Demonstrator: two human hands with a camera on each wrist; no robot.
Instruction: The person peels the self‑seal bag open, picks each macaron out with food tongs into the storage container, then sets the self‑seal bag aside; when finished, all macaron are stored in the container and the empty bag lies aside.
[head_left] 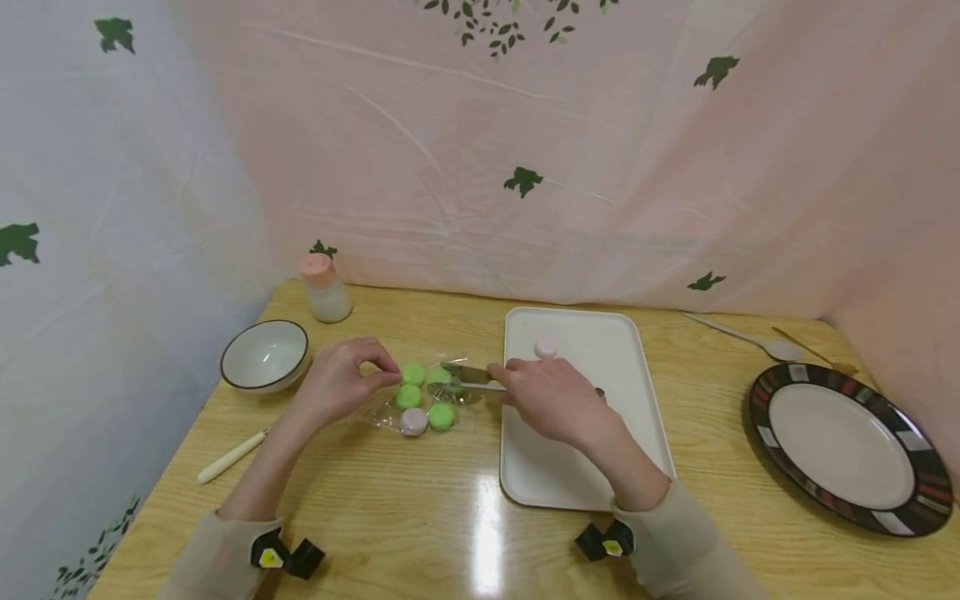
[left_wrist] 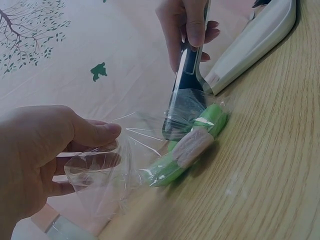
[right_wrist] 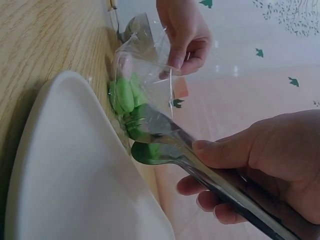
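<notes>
My left hand (head_left: 347, 382) pinches the edge of a clear plastic bag (left_wrist: 107, 165) between thumb and fingers, lifting its mouth up from the table. Inside lie several green macarons (head_left: 441, 415) and a pale lilac one (head_left: 413, 422). Metal serving tongs (right_wrist: 200, 172) are gripped by my right hand (head_left: 551, 400), thumb on the upper arm and fingers around the lower. In the right wrist view, the tongs' two ends stand slightly apart, the upper one right at the green macarons. A pale pink macaron (head_left: 546, 346) rests on the white tray (head_left: 558, 483), under and beyond my right hand.
To the left stand a white bowl (head_left: 266, 357) with a dark rim and a pink-lidded jar (head_left: 327, 289). A cream handle (head_left: 232, 457) lies near my left forearm. At right are a dark-rimmed plate (head_left: 843, 446), a grey spoon (head_left: 780, 348) and a thin brown utensil (head_left: 813, 348).
</notes>
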